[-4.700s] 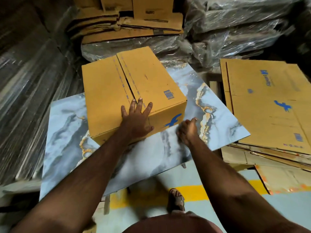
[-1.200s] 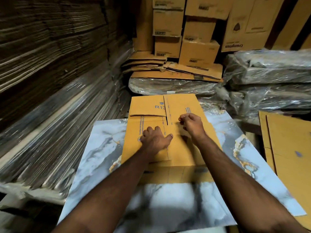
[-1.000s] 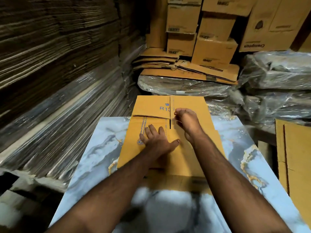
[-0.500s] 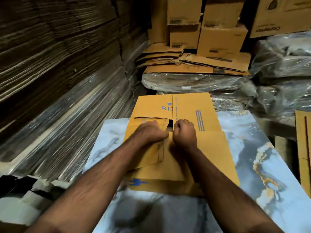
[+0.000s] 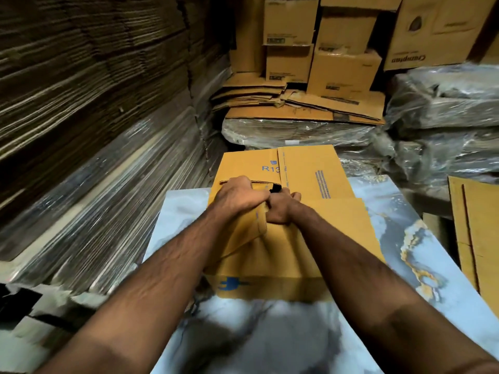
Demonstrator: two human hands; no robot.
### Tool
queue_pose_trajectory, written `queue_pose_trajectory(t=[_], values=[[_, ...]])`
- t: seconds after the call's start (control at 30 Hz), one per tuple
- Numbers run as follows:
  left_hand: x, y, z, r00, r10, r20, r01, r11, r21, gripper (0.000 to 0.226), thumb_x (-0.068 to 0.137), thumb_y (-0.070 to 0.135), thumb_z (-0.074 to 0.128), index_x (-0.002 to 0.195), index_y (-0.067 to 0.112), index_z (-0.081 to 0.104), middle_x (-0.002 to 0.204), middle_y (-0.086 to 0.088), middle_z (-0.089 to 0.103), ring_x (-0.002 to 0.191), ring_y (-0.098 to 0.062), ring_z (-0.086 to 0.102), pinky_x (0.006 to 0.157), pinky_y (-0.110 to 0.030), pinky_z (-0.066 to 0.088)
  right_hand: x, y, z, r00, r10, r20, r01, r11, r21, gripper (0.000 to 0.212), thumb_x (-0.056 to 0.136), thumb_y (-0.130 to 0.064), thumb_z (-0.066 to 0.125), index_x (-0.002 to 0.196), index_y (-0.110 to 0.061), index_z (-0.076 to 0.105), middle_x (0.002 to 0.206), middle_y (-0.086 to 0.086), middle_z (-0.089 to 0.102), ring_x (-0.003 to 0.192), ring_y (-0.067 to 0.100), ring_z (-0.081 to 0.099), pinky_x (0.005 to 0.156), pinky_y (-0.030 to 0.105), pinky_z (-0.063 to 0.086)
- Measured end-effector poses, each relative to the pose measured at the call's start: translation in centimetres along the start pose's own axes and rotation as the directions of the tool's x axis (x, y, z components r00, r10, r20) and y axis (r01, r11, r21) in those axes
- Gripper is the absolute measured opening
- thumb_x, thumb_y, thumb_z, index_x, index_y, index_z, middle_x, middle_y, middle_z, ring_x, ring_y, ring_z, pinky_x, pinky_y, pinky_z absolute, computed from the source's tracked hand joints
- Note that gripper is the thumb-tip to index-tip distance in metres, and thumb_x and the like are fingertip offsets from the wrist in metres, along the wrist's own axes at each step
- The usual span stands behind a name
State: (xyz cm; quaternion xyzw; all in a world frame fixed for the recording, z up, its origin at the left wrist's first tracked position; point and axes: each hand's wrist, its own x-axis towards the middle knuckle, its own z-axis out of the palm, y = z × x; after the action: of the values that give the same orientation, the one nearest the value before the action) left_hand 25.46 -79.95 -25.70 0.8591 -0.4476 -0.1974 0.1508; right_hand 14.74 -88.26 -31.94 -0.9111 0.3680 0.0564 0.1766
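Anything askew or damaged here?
The flattened cartons piled on the wrapped bundle at the back lie askew, edges frayed and bent. On the cardboard box, the flap gripped by the left hand sits lifted and crooked; the right hand grips beside it.

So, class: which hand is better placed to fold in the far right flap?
Probably the right hand: it lies beside the far right flap, while the left hand grips the left flap.

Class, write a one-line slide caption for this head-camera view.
Left hand and right hand grip the centre flaps of a cardboard box lying on a marble-patterned board, stacked cartons behind.
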Motion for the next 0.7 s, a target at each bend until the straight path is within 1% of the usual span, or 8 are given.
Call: queue_pose_trajectory(t=[0.1, 0.2, 0.23, 0.33, 0.43, 0.57, 0.63, 0.7], values=[[0.4, -0.9, -1.1, 0.999, -0.023, -0.031, 0.020, 0.995, -0.096, 0.045, 0.073, 0.057, 0.058, 0.082, 0.013, 0.063, 0.080, -0.002, 0.061, 0.074, -0.023, 0.058, 0.051, -0.028, 0.034, -1.0, 0.2, -0.3, 0.975, -0.066, -0.212, 0.068, 0.998, -0.001, 0.061, 0.082, -0.062, 0.063, 0.132, -0.029, 0.053, 0.127, 0.003, 0.059, 0.117, 0.030, 0.043, 0.088, 0.043, 0.027], [0.6, -1.0, -1.6, 0.999, -0.019, -0.051, 0.011, 0.988, -0.156, 0.040, 0.076, 0.053, 0.058, 0.080, 0.014, 0.065, 0.080, -0.004, 0.061, 0.075, -0.025, 0.059, 0.053, -0.028, 0.034, -2.2, 0.0, -1.1, 0.931, -0.105, -0.349, 0.093, 0.994, -0.052, 0.065, 0.078, -0.066, 0.063, 0.129, -0.026, 0.055, 0.113, 0.003, 0.065, 0.111, 0.026, 0.043, 0.083, 0.039, 0.021], [0.7, -1.0, -1.7, 0.999, -0.028, -0.047, 0.019, 0.983, -0.185, 0.039, 0.076, 0.053, 0.058, 0.080, 0.015, 0.064, 0.080, -0.004, 0.061, 0.075, -0.025, 0.059, 0.053, -0.028, 0.034, -2.7, -0.2, -1.5, 0.918, -0.116, -0.379, 0.099, 0.993, -0.064, 0.064, 0.077, -0.064, 0.064, 0.127, -0.025, 0.056, 0.111, 0.002, 0.065, 0.111, 0.025, 0.043, 0.084, 0.039, 0.020], [1.6, -1.3, -2.4, 0.998, -0.060, -0.009, 0.055, 0.965, -0.255, 0.047, 0.072, 0.054, 0.061, 0.093, 0.013, 0.069, 0.088, -0.004, 0.064, 0.082, -0.027, 0.063, 0.055, -0.027, 0.035, -5.2, -0.7, -2.6, 0.872, -0.152, -0.466, 0.123, 0.988, -0.093, 0.057, 0.076, -0.062, 0.067, 0.114, -0.021, 0.060, 0.105, -0.001, 0.065, 0.110, 0.023, 0.043, 0.090, 0.040, 0.020], [2.2, -1.6, -3.1, 0.997, -0.055, 0.047, 0.066, 0.955, -0.288, 0.052, 0.068, 0.054, 0.063, 0.095, 0.010, 0.068, 0.085, -0.005, 0.064, 0.071, -0.023, 0.057, 0.057, -0.027, 0.037, -7.9, -1.6, -3.2, 0.832, -0.194, -0.520, 0.166, 0.981, -0.100, 0.059, 0.075, -0.064, 0.061, 0.118, -0.024, 0.061, 0.100, -0.006, 0.065, 0.105, 0.018, 0.042, 0.087, 0.035, 0.016], [2.4, -1.8, -3.1, 0.996, -0.025, 0.083, 0.047, 0.958, -0.283, 0.058, 0.067, 0.051, 0.062, 0.102, 0.004, 0.066, 0.097, -0.015, 0.070, 0.067, -0.025, 0.057, 0.056, -0.027, 0.037, -10.8, -3.0, -3.3, 0.796, -0.212, -0.567, 0.172, 0.977, -0.123, 0.058, 0.075, -0.061, 0.057, 0.123, -0.027, 0.062, 0.099, -0.011, 0.065, 0.102, 0.016, 0.043, 0.086, 0.033, 0.015], [2.2, -1.9, -3.2, 0.996, -0.030, 0.090, 0.053, 0.960, -0.276, 0.057, 0.071, 0.049, 0.063, 0.107, 0.005, 0.066, 0.102, -0.015, 0.069, 0.083, -0.028, 0.066, 0.056, -0.026, 0.037, -12.3, -3.7, -3.3, 0.767, -0.216, -0.605, 0.195, 0.976, -0.101, 0.050, 0.074, -0.056, 0.059, 0.111, -0.023, 0.065, 0.090, -0.011, 0.062, 0.099, 0.019, 0.047, 0.086, 0.034, 0.017], [2.1, -1.8, -3.4, 0.996, -0.033, 0.084, 0.055, 0.960, -0.274, 0.058, 0.072, 0.049, 0.065, 0.112, 0.006, 0.065, 0.111, -0.013, 0.067, 0.099, -0.029, 0.065, 0.058, -0.028, 0.037, -13.9, -4.3, -3.0, 0.721, -0.233, -0.653, 0.212, 0.971, -0.111, 0.039, 0.075, -0.049, 0.063, 0.100, -0.019, 0.066, 0.086, -0.009, 0.061, 0.095, 0.023, 0.051, 0.086, 0.036, 0.020]])
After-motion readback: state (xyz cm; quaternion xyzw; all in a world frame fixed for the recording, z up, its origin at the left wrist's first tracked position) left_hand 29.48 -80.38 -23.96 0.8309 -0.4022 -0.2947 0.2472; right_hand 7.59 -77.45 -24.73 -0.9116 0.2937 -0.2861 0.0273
